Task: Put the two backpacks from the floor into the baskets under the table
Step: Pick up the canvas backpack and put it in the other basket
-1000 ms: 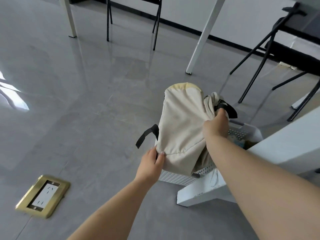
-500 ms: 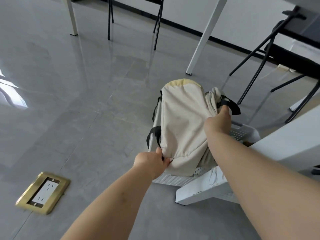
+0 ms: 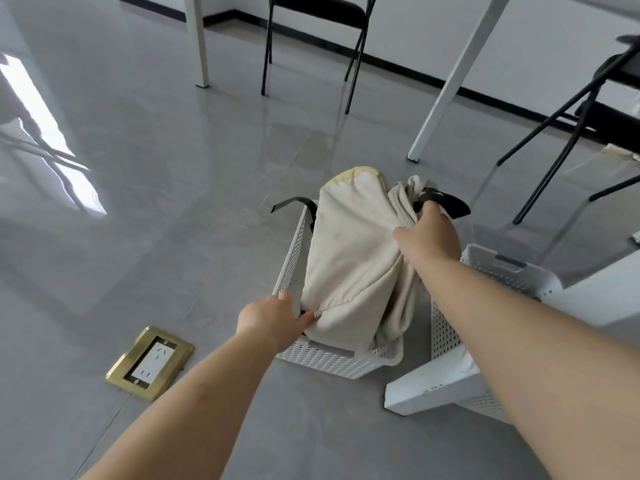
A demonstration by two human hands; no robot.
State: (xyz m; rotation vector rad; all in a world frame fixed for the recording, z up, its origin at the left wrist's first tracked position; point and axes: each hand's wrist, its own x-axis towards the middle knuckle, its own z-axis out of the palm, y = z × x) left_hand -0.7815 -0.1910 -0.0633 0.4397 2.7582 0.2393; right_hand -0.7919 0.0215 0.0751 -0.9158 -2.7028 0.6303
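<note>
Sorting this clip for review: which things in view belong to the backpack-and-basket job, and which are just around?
Part of the job:
beige backpack, going into the basket
left hand, gripping its lower corner
right hand, gripping its upper fabric
white basket under it
second white basket, beneath the table

Just around:
brass floor socket
black folding chair
white table leg

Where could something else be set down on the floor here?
Bare floor lies left of the basket, beyond the brass floor socket, up to the chair legs. Around the backpack, second basket and table leg it is crowded.
</note>
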